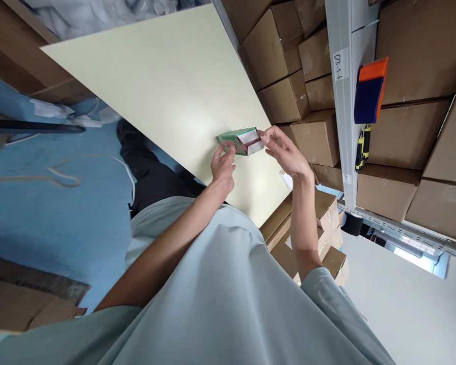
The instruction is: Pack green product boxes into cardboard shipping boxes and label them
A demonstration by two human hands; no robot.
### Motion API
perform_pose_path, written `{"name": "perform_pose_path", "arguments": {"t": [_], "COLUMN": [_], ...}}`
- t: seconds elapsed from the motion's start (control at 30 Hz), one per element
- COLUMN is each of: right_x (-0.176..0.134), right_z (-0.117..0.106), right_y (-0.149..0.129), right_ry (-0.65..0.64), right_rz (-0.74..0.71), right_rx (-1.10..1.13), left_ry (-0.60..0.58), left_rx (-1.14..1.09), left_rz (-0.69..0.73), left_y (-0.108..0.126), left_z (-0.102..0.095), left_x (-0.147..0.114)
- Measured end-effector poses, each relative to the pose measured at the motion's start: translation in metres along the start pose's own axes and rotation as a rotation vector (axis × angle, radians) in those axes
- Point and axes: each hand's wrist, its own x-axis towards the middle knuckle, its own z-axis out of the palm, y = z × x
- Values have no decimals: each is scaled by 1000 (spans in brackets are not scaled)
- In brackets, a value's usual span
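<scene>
A small green carton (241,139) is tilted over the pale tabletop (167,76), its open end facing right with white inner flaps showing. My left hand (223,167) grips the carton from its left and near side, thumb and fingers pressed on the printed face. At the open end, my right hand (288,153) pinches the edge of a flap between thumb and fingertips. What lies inside the carton is too dark to tell.
Brown cardboard boxes (266,50) line the table's far side and fill the shelf at right. An orange and navy holder (370,91) and yellow-black cutters (363,147) are on the shelf post. More boxes (327,208) stand beside my right arm. A cable (72,177) lies on the blue floor.
</scene>
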Motion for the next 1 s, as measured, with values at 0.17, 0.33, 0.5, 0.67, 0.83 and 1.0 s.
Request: {"name": "perform_pose_path", "arguments": {"t": [0.17, 0.33, 0.5, 0.67, 0.83, 1.0], "right_x": [-3, -7, -8, -10, -11, -9], "right_z": [4, 17, 26, 26, 28, 40], "right_y": [2, 6, 12, 13, 7, -2], "right_ry": [27, 74, 125, 175, 224, 273], "right_rz": [-9, -25, -50, 20, 88, 109], "right_rx": [52, 155, 230, 249, 275, 312], "left_ry": [-168, -393, -429, -490, -556, -616], "left_rx": [229, 525, 640, 661, 708, 799], "left_rz": [491, 740, 709, 692, 650, 661], "left_y": [37, 82, 97, 105, 117, 128], "left_z": [-12, -13, -2, 1, 3, 4], "left_x": [-25, -39, -29, -22, -22, -16]}}
